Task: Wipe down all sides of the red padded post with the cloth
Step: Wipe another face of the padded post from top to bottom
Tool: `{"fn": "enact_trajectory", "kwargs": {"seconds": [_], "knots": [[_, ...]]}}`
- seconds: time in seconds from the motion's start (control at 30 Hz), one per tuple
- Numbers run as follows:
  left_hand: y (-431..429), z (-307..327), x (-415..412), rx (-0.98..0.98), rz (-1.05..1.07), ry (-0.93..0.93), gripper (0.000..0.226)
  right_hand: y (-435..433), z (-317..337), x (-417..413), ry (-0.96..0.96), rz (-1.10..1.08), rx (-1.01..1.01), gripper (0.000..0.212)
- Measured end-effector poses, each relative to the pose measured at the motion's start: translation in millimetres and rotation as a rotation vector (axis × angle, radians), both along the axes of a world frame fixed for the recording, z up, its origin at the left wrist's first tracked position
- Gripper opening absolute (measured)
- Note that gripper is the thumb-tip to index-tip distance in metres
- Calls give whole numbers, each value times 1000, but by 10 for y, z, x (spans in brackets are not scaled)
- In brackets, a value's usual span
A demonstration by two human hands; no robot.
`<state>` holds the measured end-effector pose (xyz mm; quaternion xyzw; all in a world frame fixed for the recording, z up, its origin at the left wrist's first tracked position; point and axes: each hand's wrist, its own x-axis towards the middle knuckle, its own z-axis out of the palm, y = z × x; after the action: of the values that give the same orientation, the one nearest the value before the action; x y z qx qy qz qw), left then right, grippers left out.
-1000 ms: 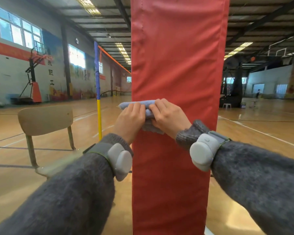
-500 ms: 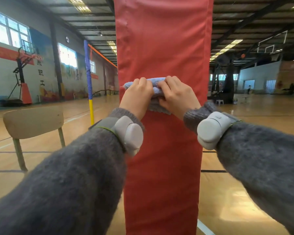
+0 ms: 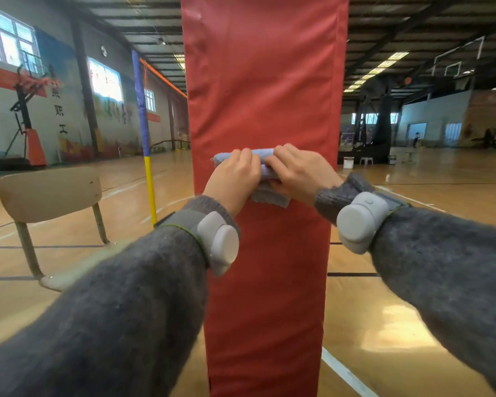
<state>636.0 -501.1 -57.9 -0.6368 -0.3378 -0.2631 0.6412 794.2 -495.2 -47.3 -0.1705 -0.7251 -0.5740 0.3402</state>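
Note:
The red padded post (image 3: 265, 90) stands straight ahead and fills the middle of the view from top to bottom. A light blue cloth (image 3: 265, 170), bunched into a roll, lies against its front face at about chest height. My left hand (image 3: 234, 176) grips the cloth's left part with curled fingers. My right hand (image 3: 299, 171) grips the right part, and the two hands touch at the middle. A loose corner of the cloth hangs below my hands. Only the front face of the post shows.
A wooden chair (image 3: 49, 193) with metal legs stands on the gym floor to the left. Behind it rises a blue and yellow pole (image 3: 143, 133). Basketball stands sit at the far left wall and far right. Wooden floor spreads on both sides of the post.
Both hands and the cloth slid from the post's left edge toward its middle, rising and then coming slightly down. The grip on the cloth stays the same.

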Motion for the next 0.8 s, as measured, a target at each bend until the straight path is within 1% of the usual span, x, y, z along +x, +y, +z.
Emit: {"fn": "enact_trajectory", "kwargs": {"seconds": [0.03,0.07,0.17,0.27,0.37,0.43,0.5,0.57,0.73,0.8], "knots": [[-4,100,41,52,-18,-24,29,-3,111,34,11,-42,40,26],[-29,220,99,70,-28,-52,30,-18,222,71,30,-86,73,22],[-62,539,260,23,-49,-145,30,-37,473,171,115,-129,123,22],[-50,608,335,13,-75,-179,30,-31,505,225,201,-89,133,26],[-7,423,350,60,-154,-133,26,-4,270,262,267,-47,128,22],[42,225,355,50,-224,-106,21,33,16,306,308,-8,92,19],[78,24,371,18,-284,-77,18,73,-232,361,330,28,46,22],[69,-130,393,-18,-289,-56,17,75,-404,401,338,39,-1,25],[60,-400,410,12,-243,26,19,0,-628,474,294,23,-90,21],[63,-534,423,-7,-235,37,21,-19,-728,498,253,3,-123,19]]}}
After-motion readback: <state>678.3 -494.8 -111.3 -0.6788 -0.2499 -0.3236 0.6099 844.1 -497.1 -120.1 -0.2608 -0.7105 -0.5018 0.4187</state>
